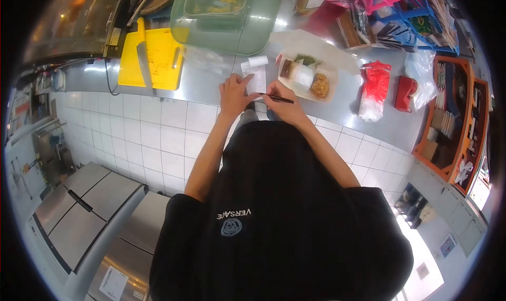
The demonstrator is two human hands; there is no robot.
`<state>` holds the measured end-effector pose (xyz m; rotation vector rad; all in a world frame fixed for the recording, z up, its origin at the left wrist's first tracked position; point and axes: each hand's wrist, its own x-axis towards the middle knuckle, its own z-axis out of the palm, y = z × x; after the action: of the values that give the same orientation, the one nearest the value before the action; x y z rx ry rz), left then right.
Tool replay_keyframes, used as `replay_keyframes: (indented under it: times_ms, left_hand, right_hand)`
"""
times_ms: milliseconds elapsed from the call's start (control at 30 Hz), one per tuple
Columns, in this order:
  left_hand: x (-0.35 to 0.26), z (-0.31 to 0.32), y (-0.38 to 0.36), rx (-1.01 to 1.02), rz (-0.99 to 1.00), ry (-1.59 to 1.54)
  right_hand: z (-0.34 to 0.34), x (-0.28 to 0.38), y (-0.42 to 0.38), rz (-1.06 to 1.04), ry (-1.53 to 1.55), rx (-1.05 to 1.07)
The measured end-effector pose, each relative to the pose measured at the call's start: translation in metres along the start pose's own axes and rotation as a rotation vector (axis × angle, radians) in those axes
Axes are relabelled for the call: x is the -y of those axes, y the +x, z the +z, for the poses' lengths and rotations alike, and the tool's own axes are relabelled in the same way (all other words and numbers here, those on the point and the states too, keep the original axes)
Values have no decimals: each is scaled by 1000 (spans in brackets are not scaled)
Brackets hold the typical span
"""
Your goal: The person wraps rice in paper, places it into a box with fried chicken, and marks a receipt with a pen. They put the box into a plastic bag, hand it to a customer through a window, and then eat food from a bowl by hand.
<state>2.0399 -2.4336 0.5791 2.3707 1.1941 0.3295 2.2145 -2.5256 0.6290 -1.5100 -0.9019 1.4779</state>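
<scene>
A slip of printed receipt paper [258, 83] with a curled top lies near the front edge of the steel counter [200, 88]. My left hand [235, 94] rests along its left side, thumb and index finger apart, touching the paper. In my right hand [287, 107] is a dark pen [279, 98], gripped with its tip over the lower part of the slip. Just beyond the right hand sits an open takeaway box [328, 62]. Inside it are a white wrapped portion [303, 77], a browned fried piece [320, 85] and some greens [307, 60].
To the left, a knife [143, 64] lies on a yellow cutting board [163, 58]. A large greenish lidded tub [226, 35] stands behind. Rightward are a red-and-white plastic bag [375, 90], a red object [405, 94] and a blue basket [414, 30].
</scene>
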Motion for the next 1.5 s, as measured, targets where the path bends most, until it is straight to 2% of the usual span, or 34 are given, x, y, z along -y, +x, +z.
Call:
replay_keyframes:
  times_ms: [33,133,333,433,533,567,767,867,967,1067,1267,1367,1500]
  left_hand:
    - [6,-1,-1,9,22,15]
    - [18,-4,0,3,74,41]
    - [35,-6,7,-3,154,19]
    - [41,-6,7,-13,193,-22]
    - [43,-6,5,-12,209,-17]
    - [44,-6,6,-8,210,-6]
    - [50,-5,7,-54,283,-4]
    - [50,-6,7,10,247,-6]
    - [48,-9,8,25,238,-6]
    - [53,-3,7,-34,278,13]
    - [52,-8,6,3,269,-21]
    - [52,-7,6,11,263,-25]
    - [54,-6,5,6,261,-29]
  right_hand:
    - [7,-13,8,45,-58,-11]
    - [24,-47,27,-205,-6,-79]
    - [52,-61,46,-171,-72,-363]
    - [56,-73,54,-262,-102,-417]
    - [62,-72,59,-265,-73,-487]
    - [63,-69,57,-218,-138,-492]
    - [59,-73,63,-258,-144,-465]
    - [61,-66,56,-245,-250,-479]
    - [62,-76,52,-226,-157,-525]
    - [65,-81,46,-237,-170,-439]
    - [63,-74,49,-204,-115,-463]
    - [65,-76,47,-258,-158,-477]
    - [67,-72,41,-218,-176,-453]
